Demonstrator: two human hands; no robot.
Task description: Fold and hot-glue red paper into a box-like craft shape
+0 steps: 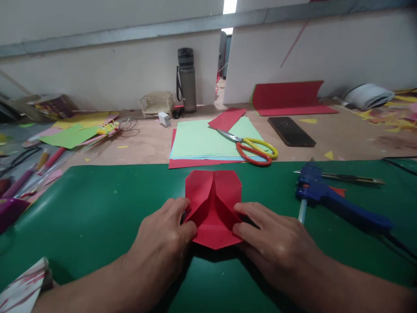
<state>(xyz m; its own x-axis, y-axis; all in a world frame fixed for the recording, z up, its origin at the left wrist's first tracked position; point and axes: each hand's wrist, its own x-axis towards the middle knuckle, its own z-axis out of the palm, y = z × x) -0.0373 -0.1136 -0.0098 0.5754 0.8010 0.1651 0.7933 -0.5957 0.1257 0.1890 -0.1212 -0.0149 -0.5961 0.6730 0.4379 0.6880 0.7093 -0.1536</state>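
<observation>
A folded piece of red paper [213, 219] is held between my two hands just over the green mat [107, 200]. Its far corners are cut or folded at a slant, and two flaps stand partly raised along the middle, opening toward me. My left hand [167, 234] pinches the left edge between thumb and fingers. On the opposite edge, my right hand [273, 234] grips the paper in the same way. The fingertips beneath the paper are hidden.
Red-and-yellow-handled scissors [256, 150] lie on a stack of pale green paper [195, 139]. To the right are a blue glue gun [339, 202], a slim pointed tool [352, 178] and a phone [291, 131]. A bottle [188, 87] stands by the wall; paper scraps and pens crowd the left.
</observation>
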